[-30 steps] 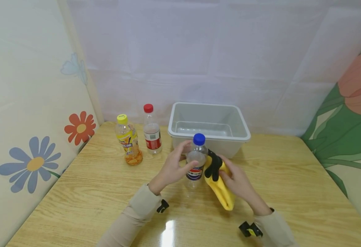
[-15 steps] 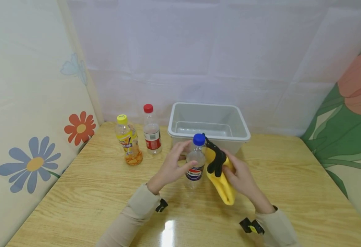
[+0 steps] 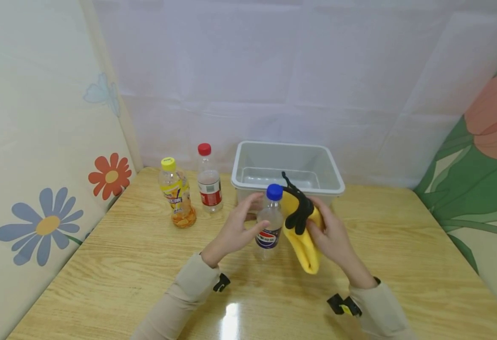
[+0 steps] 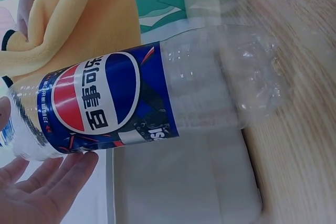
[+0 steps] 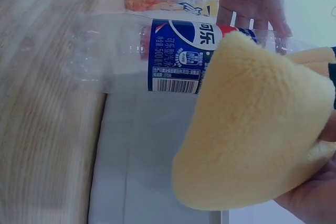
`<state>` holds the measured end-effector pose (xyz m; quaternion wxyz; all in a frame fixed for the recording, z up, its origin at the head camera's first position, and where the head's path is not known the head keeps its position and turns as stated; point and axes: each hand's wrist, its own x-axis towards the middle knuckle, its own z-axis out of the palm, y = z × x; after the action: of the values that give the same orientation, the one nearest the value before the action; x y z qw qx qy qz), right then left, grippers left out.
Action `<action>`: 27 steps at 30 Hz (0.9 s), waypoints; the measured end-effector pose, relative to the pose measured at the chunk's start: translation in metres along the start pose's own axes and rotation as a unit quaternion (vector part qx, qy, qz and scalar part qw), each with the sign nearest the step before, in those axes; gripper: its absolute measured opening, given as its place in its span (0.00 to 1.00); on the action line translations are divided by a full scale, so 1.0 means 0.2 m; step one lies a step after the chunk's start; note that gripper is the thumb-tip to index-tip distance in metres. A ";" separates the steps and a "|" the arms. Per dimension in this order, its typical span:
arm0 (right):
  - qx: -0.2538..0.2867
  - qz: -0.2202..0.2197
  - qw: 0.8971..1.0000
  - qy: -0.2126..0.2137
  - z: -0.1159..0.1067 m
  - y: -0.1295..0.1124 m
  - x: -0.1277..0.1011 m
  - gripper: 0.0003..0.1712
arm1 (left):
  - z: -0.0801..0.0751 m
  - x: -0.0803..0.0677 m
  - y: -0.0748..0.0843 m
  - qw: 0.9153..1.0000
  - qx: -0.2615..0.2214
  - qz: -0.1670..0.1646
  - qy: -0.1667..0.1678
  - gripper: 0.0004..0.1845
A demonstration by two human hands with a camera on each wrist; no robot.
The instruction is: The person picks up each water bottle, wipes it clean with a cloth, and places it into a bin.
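Note:
My left hand (image 3: 235, 230) holds a clear cola bottle (image 3: 268, 238) with a blue cap around its upper part, thumb on the near side and fingers behind. The bottle is upright, its blue label turned toward me; in the left wrist view no drink shows inside. Just right of it, my right hand (image 3: 332, 234) grips a soft, fuzzy yellow cloth piece (image 3: 304, 250) with black trim and a black cord. Its folded lower end hangs above the table. In the right wrist view, the yellow cloth (image 5: 252, 129) covers part of the bottle from the camera.
A grey-white plastic bin (image 3: 288, 191) stands right behind the hands, with nothing seen in its visible inside. To the left stand a red-capped bottle (image 3: 209, 189) and a yellow-capped bottle (image 3: 177, 198) with some orange drink. Fabric walls border the wooden table (image 3: 401, 245).
My right hand has lifted the yellow cloth piece a little, and its black cord now sticks up past the blue cap. My left hand and the cola bottle have hardly moved.

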<state>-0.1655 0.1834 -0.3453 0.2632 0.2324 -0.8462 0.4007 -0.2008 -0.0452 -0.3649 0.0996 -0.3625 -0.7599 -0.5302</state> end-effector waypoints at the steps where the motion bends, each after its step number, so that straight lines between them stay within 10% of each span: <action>1: 0.002 -0.005 1.000 0.001 0.00 0.00 0.01 0.29 | 0.00 0.00 0.00 1.000 -0.001 0.001 -0.002 0.32; 27: -0.029 -0.055 0.997 -0.038 0.02 -0.04 0.09 0.29 | -0.03 0.00 0.01 0.999 -0.008 0.011 -0.041 0.29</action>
<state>-0.1752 0.1733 -0.3321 0.2591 0.2859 -0.8529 0.3518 -0.2005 -0.0500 -0.3612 0.0712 -0.3930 -0.7549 -0.5202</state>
